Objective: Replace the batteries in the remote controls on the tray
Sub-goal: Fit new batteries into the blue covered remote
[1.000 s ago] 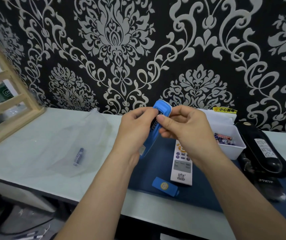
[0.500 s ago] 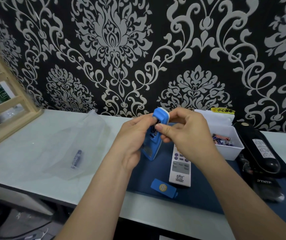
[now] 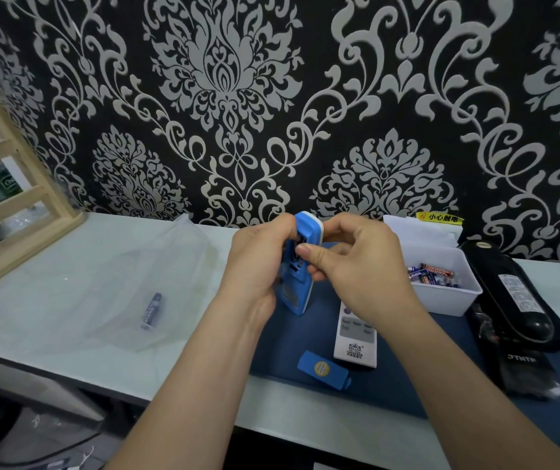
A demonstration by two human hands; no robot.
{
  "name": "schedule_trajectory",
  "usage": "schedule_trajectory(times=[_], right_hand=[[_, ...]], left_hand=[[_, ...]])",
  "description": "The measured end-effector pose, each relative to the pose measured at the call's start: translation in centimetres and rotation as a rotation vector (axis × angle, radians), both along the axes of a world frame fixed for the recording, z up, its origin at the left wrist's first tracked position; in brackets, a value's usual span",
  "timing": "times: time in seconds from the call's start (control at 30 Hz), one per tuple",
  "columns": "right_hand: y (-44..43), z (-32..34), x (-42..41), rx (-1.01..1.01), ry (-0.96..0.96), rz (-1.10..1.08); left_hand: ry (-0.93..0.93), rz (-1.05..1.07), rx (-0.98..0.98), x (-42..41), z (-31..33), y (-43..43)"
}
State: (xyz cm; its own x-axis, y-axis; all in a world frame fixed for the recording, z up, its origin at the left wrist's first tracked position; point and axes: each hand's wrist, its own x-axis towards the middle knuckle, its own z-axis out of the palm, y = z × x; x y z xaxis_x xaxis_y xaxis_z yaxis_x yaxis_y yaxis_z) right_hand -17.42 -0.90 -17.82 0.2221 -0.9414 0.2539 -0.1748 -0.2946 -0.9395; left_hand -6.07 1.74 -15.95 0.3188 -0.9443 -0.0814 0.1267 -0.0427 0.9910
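The smooth blue plastic remote (image 3: 297, 295) is gripped upright in the curled left hand (image 3: 254, 266), above the dark tray (image 3: 390, 385). Its rounded top is pinched by the right hand (image 3: 356, 269), with the thumb on the open slot. Below the hands, the flat rectangular cover (image 3: 324, 369) is seen on the tray.

Glossy blue plastic remote (image 3: 300, 266), clear crinkled plastic bag (image 3: 129, 283), wooden rack (image 3: 34, 201).

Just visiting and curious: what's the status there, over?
Left hand grips blue remote. Right hand pinches it at open battery bay. Cover lies on tray. Nothing blocking.
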Motion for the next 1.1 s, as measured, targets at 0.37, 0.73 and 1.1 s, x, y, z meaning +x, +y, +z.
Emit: schedule_trajectory(times=[0.37, 0.73, 1.1], right_hand=[[-0.2, -0.4, 0.7, 0.025, -0.097, -0.199], [-1.1, -0.9, -0.2, 0.248, -0.309, -0.211], [-0.8, -1.5, 0.3, 0.307, -0.319, -0.133]], left_hand=[[0.014, 0.124, -0.206, -2.4, -2.3, -1.0], [-0.143, 0.140, -0.366, -2.9, -4.7, -1.3], [-0.404, 0.293, -0.413, -1.0, -5.0, 0.2]])
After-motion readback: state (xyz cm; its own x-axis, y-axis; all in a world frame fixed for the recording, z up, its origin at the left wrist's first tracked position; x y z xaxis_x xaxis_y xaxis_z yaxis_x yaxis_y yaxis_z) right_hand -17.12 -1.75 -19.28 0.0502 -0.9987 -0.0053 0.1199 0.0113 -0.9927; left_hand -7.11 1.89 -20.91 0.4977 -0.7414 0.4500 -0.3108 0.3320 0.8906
